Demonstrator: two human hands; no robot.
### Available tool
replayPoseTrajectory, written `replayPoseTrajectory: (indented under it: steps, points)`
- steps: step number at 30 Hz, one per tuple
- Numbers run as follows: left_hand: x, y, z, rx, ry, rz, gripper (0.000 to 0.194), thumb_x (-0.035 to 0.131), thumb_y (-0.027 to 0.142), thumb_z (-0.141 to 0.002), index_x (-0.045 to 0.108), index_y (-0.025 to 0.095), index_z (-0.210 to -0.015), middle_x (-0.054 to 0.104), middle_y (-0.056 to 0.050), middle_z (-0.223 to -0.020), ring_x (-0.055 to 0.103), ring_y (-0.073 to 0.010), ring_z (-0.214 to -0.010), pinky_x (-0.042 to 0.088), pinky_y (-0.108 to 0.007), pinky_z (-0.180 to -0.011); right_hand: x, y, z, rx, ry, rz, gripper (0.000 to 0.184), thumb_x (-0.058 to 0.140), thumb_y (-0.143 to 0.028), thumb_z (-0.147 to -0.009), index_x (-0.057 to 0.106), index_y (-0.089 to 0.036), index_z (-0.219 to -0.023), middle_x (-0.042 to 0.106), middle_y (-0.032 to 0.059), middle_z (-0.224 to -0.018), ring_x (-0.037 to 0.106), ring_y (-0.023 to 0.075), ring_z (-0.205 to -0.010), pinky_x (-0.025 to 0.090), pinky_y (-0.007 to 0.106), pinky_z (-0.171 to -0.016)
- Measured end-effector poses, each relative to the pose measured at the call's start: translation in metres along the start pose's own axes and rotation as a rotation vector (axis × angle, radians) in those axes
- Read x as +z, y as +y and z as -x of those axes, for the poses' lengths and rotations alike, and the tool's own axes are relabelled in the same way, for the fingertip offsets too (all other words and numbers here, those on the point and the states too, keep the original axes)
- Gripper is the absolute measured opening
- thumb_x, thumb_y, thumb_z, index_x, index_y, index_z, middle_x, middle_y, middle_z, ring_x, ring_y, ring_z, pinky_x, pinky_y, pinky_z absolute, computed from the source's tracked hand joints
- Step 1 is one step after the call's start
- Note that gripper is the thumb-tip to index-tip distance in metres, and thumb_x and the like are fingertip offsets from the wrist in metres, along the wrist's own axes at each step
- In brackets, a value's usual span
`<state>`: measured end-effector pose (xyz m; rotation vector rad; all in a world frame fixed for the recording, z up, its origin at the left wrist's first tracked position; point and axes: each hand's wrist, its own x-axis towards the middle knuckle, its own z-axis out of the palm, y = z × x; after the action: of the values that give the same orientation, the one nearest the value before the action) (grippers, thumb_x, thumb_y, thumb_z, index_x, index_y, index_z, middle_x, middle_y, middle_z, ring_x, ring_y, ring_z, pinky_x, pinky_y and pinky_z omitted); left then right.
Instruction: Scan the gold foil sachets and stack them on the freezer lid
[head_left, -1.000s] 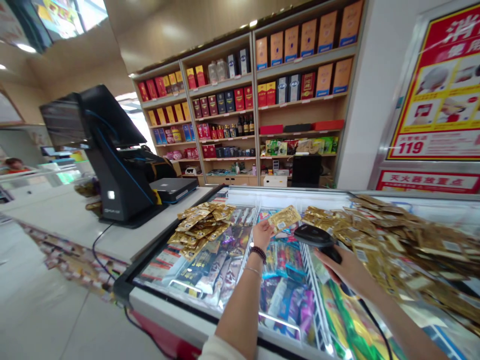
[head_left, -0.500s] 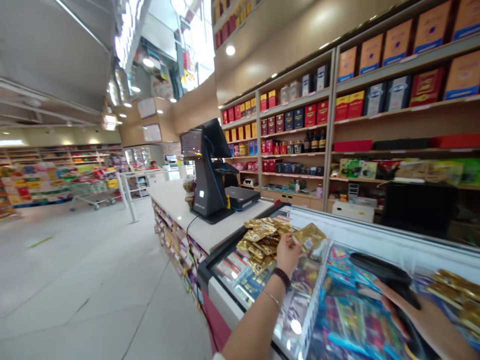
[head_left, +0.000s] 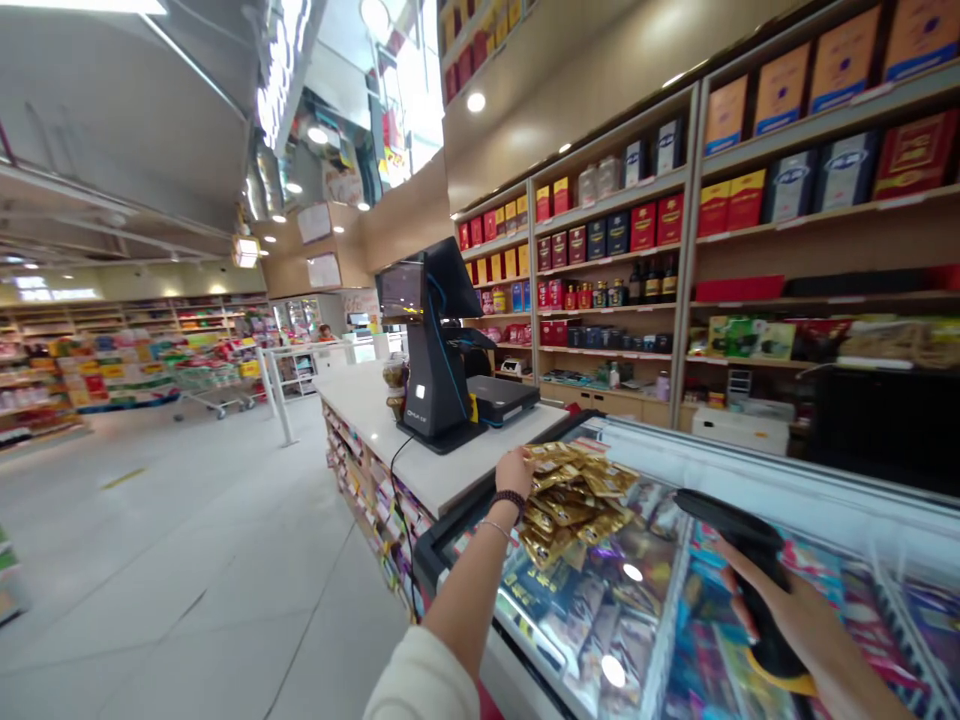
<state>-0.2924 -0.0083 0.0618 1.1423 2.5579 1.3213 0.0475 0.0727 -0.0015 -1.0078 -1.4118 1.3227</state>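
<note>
My left hand (head_left: 514, 472), with a beaded bracelet at the wrist, is at the left end of a loose pile of gold foil packets (head_left: 577, 505). Its fingers are closed on the edge of a gold packet (head_left: 551, 455) that lies against the top of the pile; the fingertips are partly hidden. The pile rests on the glass top of a freezer (head_left: 660, 570), above wrapped goods seen through the glass. In my right hand (head_left: 795, 610) is a black barcode scanner (head_left: 739, 525), its fingers wrapped round the handle and its head pointing left over the freezer.
Beyond the freezer's left end stands a white counter (head_left: 375, 400) with a black checkout terminal (head_left: 435, 360) and a flat black box (head_left: 502, 398). A cable (head_left: 396, 500) hangs down the counter's side. Shelves of boxed goods (head_left: 600, 240) line the back wall.
My left hand has carried a gold packet leftward from the freezer's middle to the pile. The view has turned left. The scanner has stayed in my right hand.
</note>
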Motion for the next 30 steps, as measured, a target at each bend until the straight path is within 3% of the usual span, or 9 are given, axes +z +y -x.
replayPoseTrajectory:
  steps: [6,10,15,19,22,26,30]
  points:
    - [0.008,0.02,0.005,0.233,0.074,-0.031,0.017,0.066,0.019,-0.107,0.082,0.018,-0.103,0.084,-0.015,-0.107,0.079,-0.0296,-0.109,0.057,-0.04,-0.103,-0.03,-0.019,0.002,0.069,0.089,-0.117,0.053,0.102,-0.06,-0.04,0.066,-0.024,-0.053,0.063,0.0045,-0.053,0.047,0.0156,-0.038,0.038,0.033,-0.036]
    - [0.034,0.056,0.02,0.438,0.042,0.072,0.019,0.063,0.017,-0.107,0.082,0.018,-0.106,0.083,-0.014,-0.113,0.078,-0.0294,-0.113,0.058,-0.044,-0.108,-0.07,-0.042,0.021,-0.019,0.138,-0.157,0.051,0.102,-0.059,-0.049,0.072,-0.022,-0.066,0.065,0.0032,-0.057,0.049,0.0146,-0.041,0.039,0.031,-0.038]
    - [0.102,0.12,0.073,0.634,-0.104,0.238,0.024,0.068,0.019,-0.103,0.078,0.019,-0.125,0.082,-0.015,-0.126,0.075,-0.0315,-0.126,0.056,-0.047,-0.116,-0.15,-0.067,0.059,-0.123,0.239,-0.102,0.056,0.101,-0.068,-0.055,0.068,-0.024,-0.068,0.063,0.0002,-0.057,0.048,0.0129,-0.041,0.04,0.029,-0.038]
    - [0.173,0.17,0.151,0.713,-0.326,0.312,0.033,0.069,0.025,-0.103,0.074,0.021,-0.135,0.081,-0.015,-0.133,0.074,-0.0322,-0.13,0.055,-0.049,-0.119,-0.214,-0.076,0.093,-0.166,0.389,-0.075,0.059,0.103,-0.068,-0.054,0.065,-0.024,-0.066,0.064,-0.0008,-0.057,0.05,0.0121,-0.041,0.041,0.027,-0.038]
    - [0.22,0.205,0.211,0.719,-0.498,0.265,0.041,0.071,0.032,-0.102,0.072,0.021,-0.141,0.078,-0.016,-0.143,0.07,-0.0341,-0.139,0.051,-0.048,-0.123,-0.25,-0.069,0.111,-0.158,0.516,-0.117,0.065,0.106,-0.071,-0.047,0.066,-0.024,-0.067,0.063,-0.0018,-0.055,0.05,0.0118,-0.04,0.04,0.026,-0.036]
    - [0.262,0.244,0.26,0.606,-0.604,0.101,0.057,0.073,0.041,-0.102,0.065,0.016,-0.152,0.072,-0.02,-0.155,0.063,-0.0367,-0.15,0.044,-0.049,-0.129,-0.276,-0.049,0.123,-0.148,0.591,-0.219,0.074,0.109,-0.074,-0.036,0.069,-0.022,-0.071,0.063,-0.0033,-0.055,0.05,0.0103,-0.039,0.039,0.024,-0.035]
    - [0.283,0.259,0.27,0.458,-0.567,0.009,0.063,0.082,0.046,-0.096,0.067,0.015,-0.149,0.069,-0.023,-0.158,0.058,-0.04,-0.154,0.043,-0.049,-0.129,-0.28,-0.035,0.125,-0.09,0.561,-0.319,0.076,0.111,-0.072,-0.035,0.07,-0.023,-0.076,0.063,-0.005,-0.055,0.05,0.0099,-0.04,0.039,0.022,-0.036]
